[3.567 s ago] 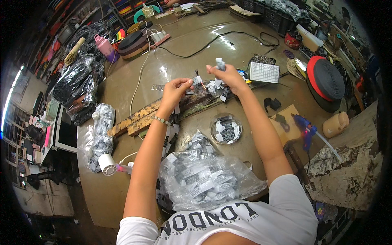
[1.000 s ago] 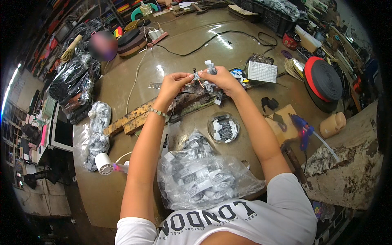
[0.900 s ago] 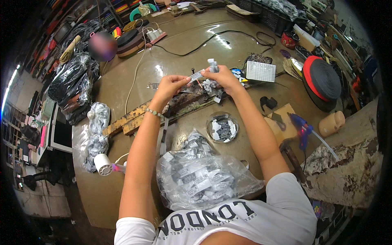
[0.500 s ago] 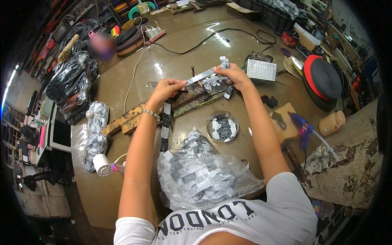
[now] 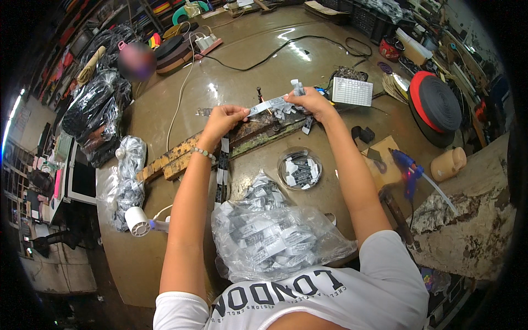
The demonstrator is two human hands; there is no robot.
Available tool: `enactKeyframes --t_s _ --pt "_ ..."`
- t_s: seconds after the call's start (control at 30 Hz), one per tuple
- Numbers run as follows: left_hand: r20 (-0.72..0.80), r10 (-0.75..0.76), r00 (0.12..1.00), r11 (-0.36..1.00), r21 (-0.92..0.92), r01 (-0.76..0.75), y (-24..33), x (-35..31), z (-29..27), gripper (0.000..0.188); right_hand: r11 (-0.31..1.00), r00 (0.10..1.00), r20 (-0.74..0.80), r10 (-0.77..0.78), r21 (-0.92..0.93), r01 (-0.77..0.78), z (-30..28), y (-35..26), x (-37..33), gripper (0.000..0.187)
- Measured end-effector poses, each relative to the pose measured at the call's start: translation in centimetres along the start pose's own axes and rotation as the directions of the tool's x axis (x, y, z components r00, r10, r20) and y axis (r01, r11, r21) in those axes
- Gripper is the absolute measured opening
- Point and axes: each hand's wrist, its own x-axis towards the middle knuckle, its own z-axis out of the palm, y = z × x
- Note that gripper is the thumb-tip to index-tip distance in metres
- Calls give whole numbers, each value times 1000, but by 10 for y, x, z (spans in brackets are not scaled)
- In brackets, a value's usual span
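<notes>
A light grey printed label strip (image 5: 267, 105) is stretched between my hands above the far end of the worn wooden bars (image 5: 190, 157). My left hand (image 5: 224, 121) pinches its left end. The fingers of my right hand (image 5: 312, 103) are closed on its right end, where a folded bit of strip sticks up. Beneath the strip, several small cut labels (image 5: 283, 113) lie on the bars, beside an upright dark metal pin (image 5: 259, 94). A black-and-white label ribbon (image 5: 221, 175) runs down from near my left wrist toward me.
Close to me lies a clear plastic bag (image 5: 275, 242) full of labels. Right of it is a round clear container (image 5: 300, 170) of labels. A blue glue gun (image 5: 408, 171), a hammer (image 5: 397, 214) and webbing rolls (image 5: 435, 102) are at right; a small white fan (image 5: 137, 221) is at left.
My right hand has shifted slightly, and the folded end of the strip sits a little lower and further left. My left hand keeps its pinch in nearly the same place.
</notes>
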Motion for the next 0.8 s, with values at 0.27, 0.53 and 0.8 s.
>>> enactKeyframes --t_s 0.27,0.53,0.8 --pt "-12 17 1000 989 -146 -19 2 -6 2 27 835 980 -3 -197 524 169 7 -8 -5 11" --pt "-23 26 999 990 -139 -29 1 -2 9 25 967 973 101 -206 171 187 38 -15 -9 19" --pt "-28 13 1000 994 -106 -16 -3 2 10 24 977 976 39 -214 15 214 42 -11 -10 20"
